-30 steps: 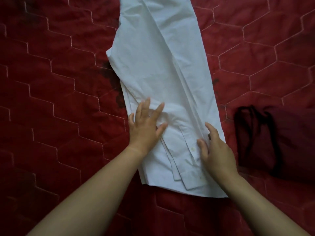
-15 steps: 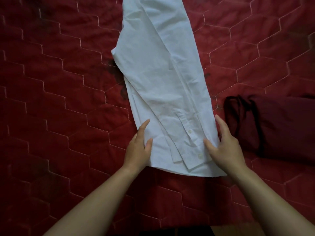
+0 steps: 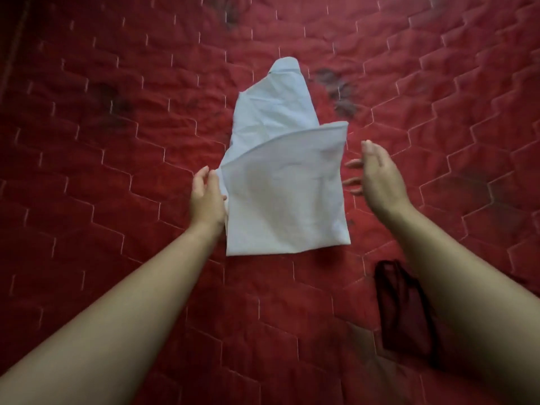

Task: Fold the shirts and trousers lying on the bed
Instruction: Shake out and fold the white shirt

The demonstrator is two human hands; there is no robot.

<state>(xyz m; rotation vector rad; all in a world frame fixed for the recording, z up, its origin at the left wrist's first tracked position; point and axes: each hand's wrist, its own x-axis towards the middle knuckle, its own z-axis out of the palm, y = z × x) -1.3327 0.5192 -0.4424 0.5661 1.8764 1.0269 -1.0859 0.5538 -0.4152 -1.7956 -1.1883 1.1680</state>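
A: How far along?

B: The white shirt (image 3: 280, 200) lies mid-bed (image 3: 117, 141), near half doubled over the far half — one more fold seems left. The dark maroon garment (image 3: 400, 314) by the right forearm looks already folded.

A: Hands?

B: The left hand (image 3: 206, 197) appears to pinch the shirt's left edge, though it's blurred. The right hand (image 3: 380, 176) hovers just beside, fingers (image 3: 353, 164) loose, holding nothing.

A: Cloth?

B: Thin, crisp, with a curved hem — the quilt is stitched in hexagons.

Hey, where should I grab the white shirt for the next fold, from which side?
Probably take the white shirt by its near folded edge, pinching both corners, one hand from each side. It lies straight and doubled, so should lift evenly; the far end is narrow and skewed. The left hand is beside its left edge.
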